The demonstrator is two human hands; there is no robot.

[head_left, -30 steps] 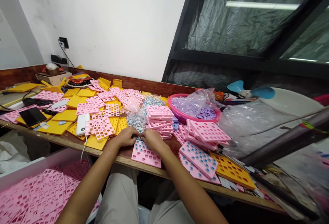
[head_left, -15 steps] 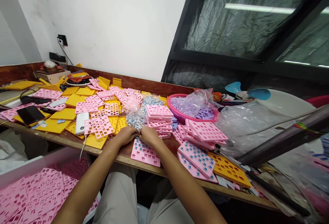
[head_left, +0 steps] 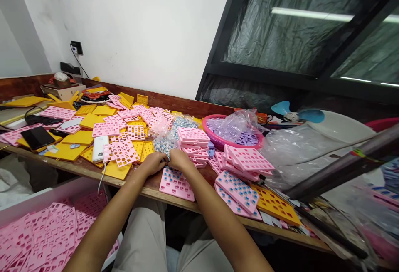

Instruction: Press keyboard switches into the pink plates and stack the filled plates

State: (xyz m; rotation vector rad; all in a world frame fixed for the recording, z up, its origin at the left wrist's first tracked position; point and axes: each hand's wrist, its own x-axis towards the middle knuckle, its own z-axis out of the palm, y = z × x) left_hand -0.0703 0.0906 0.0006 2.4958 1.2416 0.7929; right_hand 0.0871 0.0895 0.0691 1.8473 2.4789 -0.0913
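Pink keyboard plate (head_left: 176,185) lies flat on the wooden table (head_left: 151,185) near its front edge, between your forearms, with its far end partly hidden by your hands. It looks like thin moulded plastic, so expect it to be light and stiff, smooth enough to slide on the wood, and probably weakest at the narrow bars between its openings; its solid outer rim is the best place to take hold. Your left hand (head_left: 155,162) and right hand (head_left: 180,159) meet at the far end with fingers curled in close; you cannot tell from this view whether a small piece is pinched between them. Counting around you: one plate sits under your hands, with blue key switches (head_left: 171,175) in its farther rows and bare openings in the nearer ones; two pink plates filled with blue switches (head_left: 238,191) overlap to the right; one yellow plate (head_left: 277,205) lies just beside those; one pink basket (head_left: 229,144) holds lilac pieces; one white power bank (head_left: 100,149) and one black phone (head_left: 37,138) rest to the left. Loose switches (head_left: 164,143) and the stacked pink plates (head_left: 193,137) are too crowded to count.
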